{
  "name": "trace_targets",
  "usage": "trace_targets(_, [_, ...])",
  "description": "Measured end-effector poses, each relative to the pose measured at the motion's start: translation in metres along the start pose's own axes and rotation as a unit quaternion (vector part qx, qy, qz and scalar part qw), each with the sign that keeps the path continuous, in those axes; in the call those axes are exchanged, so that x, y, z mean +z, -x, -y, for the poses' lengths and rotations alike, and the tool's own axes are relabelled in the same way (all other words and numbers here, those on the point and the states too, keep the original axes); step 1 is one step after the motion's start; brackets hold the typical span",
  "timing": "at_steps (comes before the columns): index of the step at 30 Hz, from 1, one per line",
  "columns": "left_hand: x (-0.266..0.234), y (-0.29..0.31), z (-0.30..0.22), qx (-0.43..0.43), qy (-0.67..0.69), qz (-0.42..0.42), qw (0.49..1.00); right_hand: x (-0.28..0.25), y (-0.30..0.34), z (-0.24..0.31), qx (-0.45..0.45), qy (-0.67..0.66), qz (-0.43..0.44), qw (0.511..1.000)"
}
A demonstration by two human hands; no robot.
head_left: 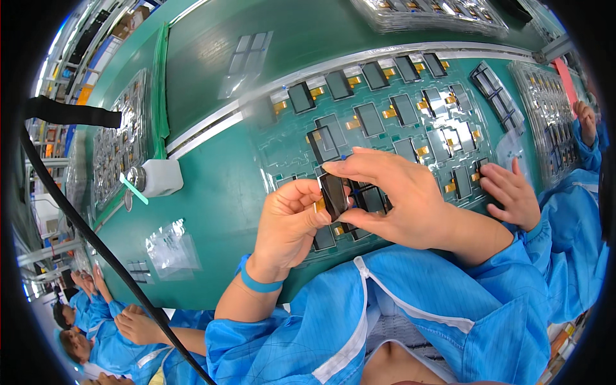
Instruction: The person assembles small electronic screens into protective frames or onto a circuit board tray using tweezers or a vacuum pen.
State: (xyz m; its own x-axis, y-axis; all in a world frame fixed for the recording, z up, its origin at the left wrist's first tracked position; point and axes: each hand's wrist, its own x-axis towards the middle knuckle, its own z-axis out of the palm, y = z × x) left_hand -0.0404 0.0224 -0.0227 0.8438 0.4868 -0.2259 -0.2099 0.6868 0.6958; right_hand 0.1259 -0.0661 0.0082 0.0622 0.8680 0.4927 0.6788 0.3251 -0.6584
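Note:
My left hand and my right hand meet over the near part of a clear plastic tray. Between them is a small dark display panel, tilted up off the tray. The left fingers pinch its left edge, by an orange flex tail; the right thumb and forefinger grip its top and bottom ends. Rows of similar display panels with orange flex tails lie in the tray. Some panels beneath my hands are partly hidden. A blue band circles my left wrist.
A white bottle with a metal top and a plastic bag are on the left of the green table. Stacked trays stand left and right. A co-worker's hand rests at the tray's right edge. A black cable crosses the left foreground.

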Motion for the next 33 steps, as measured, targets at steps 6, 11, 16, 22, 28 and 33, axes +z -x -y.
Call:
trace_targets(6, [-0.002, 0.0, 0.001, -0.007, 0.002, -0.006, 1.0, 0.001, 0.001, 0.002, 0.018, -0.001, -0.001, 1.0])
trace_targets(11, [-0.005, 0.0, 0.003, -0.001, -0.008, 0.002, 1.0, 0.0, 0.002, 0.003, 0.023, -0.019, 0.004, 1.0])
trace_targets(16, [0.001, 0.0, -0.002, -0.009, 0.004, 0.002, 1.0, -0.002, 0.004, 0.0, 0.029, -0.004, 0.015, 0.999])
trace_targets(22, [0.005, 0.001, -0.003, -0.002, 0.006, 0.001, 1.0, 0.0, 0.003, -0.001, 0.006, -0.017, -0.012, 1.0])
trace_targets(28, [0.013, -0.004, -0.002, 0.012, -0.008, 0.006, 1.0, -0.001, 0.006, -0.003, -0.004, -0.022, -0.024, 0.999])
trace_targets(33, [0.013, -0.002, -0.001, 0.029, -0.02, -0.005, 0.999, 0.0, 0.006, -0.004, -0.043, 0.011, -0.064, 0.997])
